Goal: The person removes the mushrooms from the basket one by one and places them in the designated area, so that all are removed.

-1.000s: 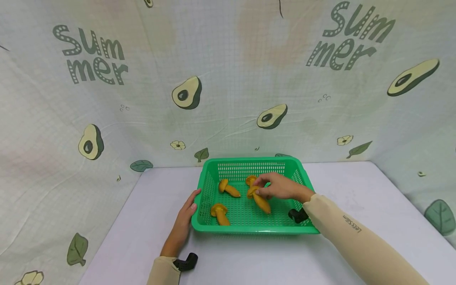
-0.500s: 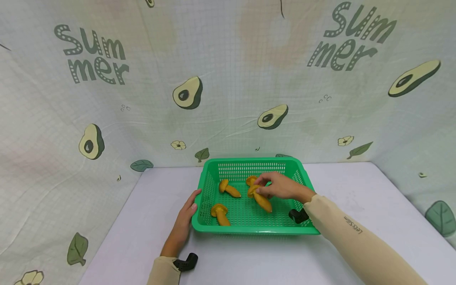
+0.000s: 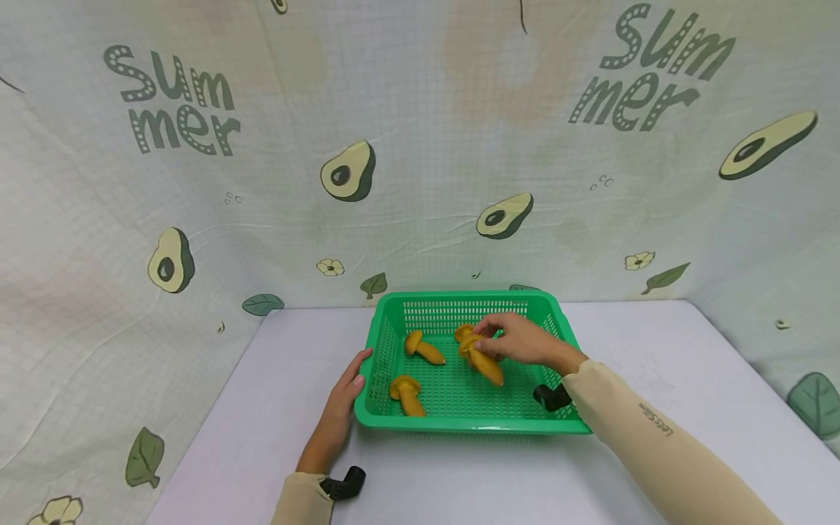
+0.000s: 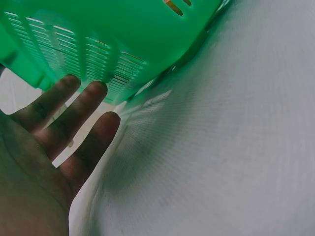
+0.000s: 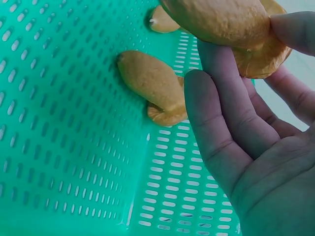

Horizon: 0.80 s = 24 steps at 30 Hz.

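My right hand (image 3: 518,341) pinches an orange-brown mushroom (image 3: 488,368) with a thick stem inside a green basket (image 3: 472,423). In the right wrist view the thumb presses near the cap of this mushroom (image 5: 226,22), with fingers beneath the stem. Just behind it sits another mushroom (image 3: 463,332), partly covered by the held one in the head view. Two more mushrooms lie on the left side, one toward the back (image 3: 429,353) and one by the front wall (image 3: 410,399). My left hand (image 3: 336,408) rests at the basket's left rim, fingers straight along its outer wall.
The basket stands on a pale table (image 3: 308,343), near a hanging cloth (image 3: 420,248) printed with avocados. Its slotted walls rise around the mushrooms. A black wrist device (image 3: 551,397) on the right sleeve reaches over the front right of the basket.
The right hand has raised the held mushroom slightly, and its stem end has swung a little up and to the right. The left hand stays at the rim.
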Each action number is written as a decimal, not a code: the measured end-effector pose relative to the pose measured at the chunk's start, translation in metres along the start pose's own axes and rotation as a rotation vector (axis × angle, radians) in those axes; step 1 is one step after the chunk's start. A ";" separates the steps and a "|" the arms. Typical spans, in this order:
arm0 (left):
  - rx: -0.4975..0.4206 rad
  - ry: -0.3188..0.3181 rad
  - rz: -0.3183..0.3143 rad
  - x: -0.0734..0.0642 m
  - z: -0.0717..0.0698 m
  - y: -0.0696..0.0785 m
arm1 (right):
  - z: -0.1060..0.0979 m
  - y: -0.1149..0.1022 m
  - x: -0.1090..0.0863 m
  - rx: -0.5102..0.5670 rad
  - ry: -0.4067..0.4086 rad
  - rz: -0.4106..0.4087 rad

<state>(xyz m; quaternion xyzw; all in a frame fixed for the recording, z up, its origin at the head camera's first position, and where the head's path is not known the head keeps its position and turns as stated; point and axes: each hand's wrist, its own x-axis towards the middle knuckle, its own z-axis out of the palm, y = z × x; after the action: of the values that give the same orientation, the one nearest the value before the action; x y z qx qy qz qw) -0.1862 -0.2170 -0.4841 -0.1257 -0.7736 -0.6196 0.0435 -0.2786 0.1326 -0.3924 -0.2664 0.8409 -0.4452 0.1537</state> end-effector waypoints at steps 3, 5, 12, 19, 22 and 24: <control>0.002 0.003 0.002 0.000 0.000 0.000 | -0.002 -0.003 -0.002 0.003 0.024 0.004; 0.003 0.002 0.004 0.000 0.000 0.000 | -0.003 -0.006 -0.004 0.004 0.040 0.007; -0.008 0.005 0.007 0.000 -0.001 -0.002 | -0.010 -0.009 -0.013 0.027 0.074 -0.009; -0.008 0.004 0.013 0.001 -0.001 -0.005 | -0.019 -0.010 -0.026 0.060 0.101 -0.013; -0.002 0.004 0.016 0.001 -0.001 -0.005 | -0.022 -0.008 -0.031 0.074 0.114 -0.014; 0.000 0.000 0.021 0.001 0.000 -0.004 | -0.024 -0.008 -0.033 0.086 0.124 -0.010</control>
<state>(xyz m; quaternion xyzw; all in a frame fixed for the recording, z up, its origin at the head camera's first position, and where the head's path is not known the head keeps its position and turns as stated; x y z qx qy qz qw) -0.1883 -0.2177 -0.4878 -0.1335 -0.7723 -0.6191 0.0499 -0.2612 0.1647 -0.3716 -0.2354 0.8276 -0.4975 0.1104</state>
